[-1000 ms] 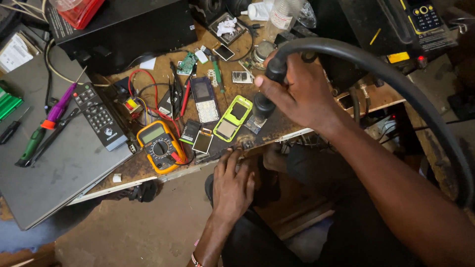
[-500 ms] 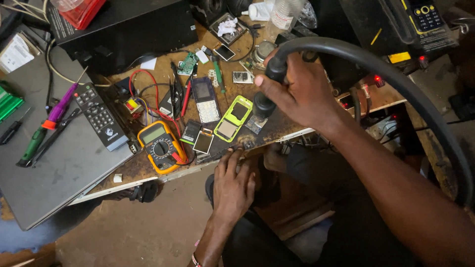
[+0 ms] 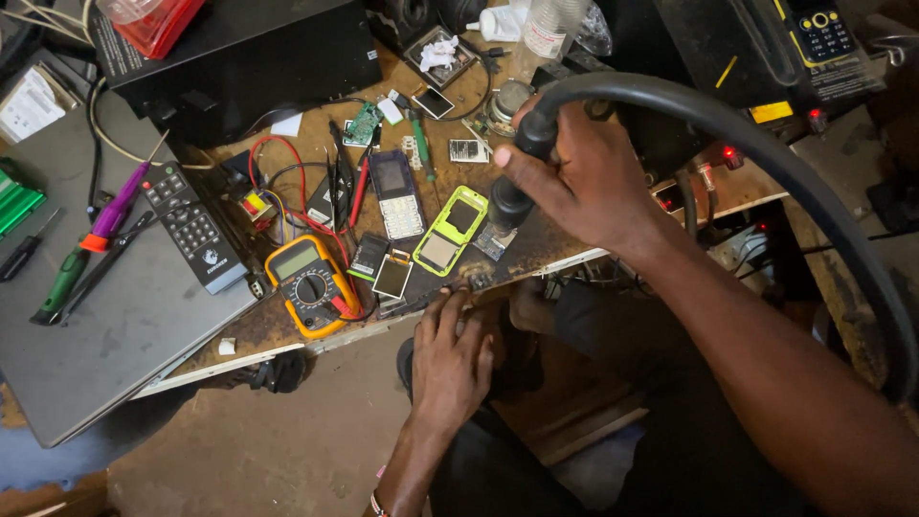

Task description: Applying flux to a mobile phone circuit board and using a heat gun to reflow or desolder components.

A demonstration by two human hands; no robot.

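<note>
While hovering over the tabletop (image 3: pixel 287 330), right hand (image 3: pixel 584 177) gripping black hot-air wand (image 3: pixel 512 196), nozzle pointing down onto small board (image 3: pixel 494 239) beside green phone shell (image 3: pixel 450 230); left hand (image 3: pixel 450 359) resting open, fingers touching tabletop edge nr yellow multimeter (image 3: pixel 308 285).

Hands (image 3: pixel 574 182): two are showing.
Screwdrivers (image 3: pixel 91 239): three are lying.
Multimeter (image 3: pixel 311 285): one is lying.
Remote control (image 3: pixel 194 227): one is lying.
Bottle (image 3: pixel 553 27): one is standing.

Your right hand (image 3: pixel 584 182) grips the black hot-air handle (image 3: pixel 522 172), nozzle down over a small board (image 3: pixel 494 239). At seven o'clock from it, your left hand (image 3: pixel 450 359) rests at the bench edge (image 3: pixel 574 260).
</note>
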